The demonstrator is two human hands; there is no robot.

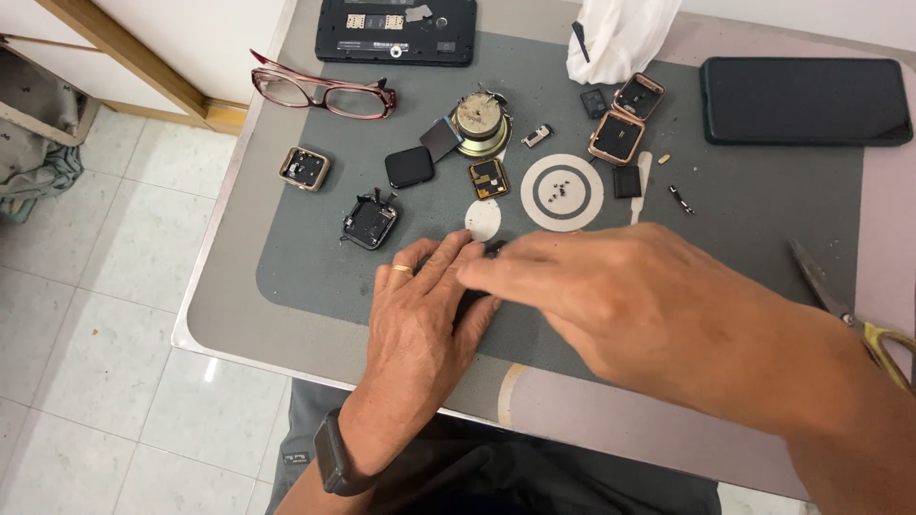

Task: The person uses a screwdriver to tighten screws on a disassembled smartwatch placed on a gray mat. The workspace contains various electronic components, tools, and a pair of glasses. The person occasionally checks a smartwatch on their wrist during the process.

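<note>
Surface: grey table (239, 315) | 12 o'clock: black tablet (396, 30), red glasses (324, 92) | centre: grey mat (744, 215) | 2 o'clock: dark phone (806, 100) | 4 o'clock: scissors (849, 310)

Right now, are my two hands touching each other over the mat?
Touching. The head view shows the right hand lying across the fingers of the left hand, no gap between them, over a small dark part on the grey mat.

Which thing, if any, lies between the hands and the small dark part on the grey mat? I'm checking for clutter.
Nothing visible does: the left hand and the right hand both touch the small dark part.
</note>
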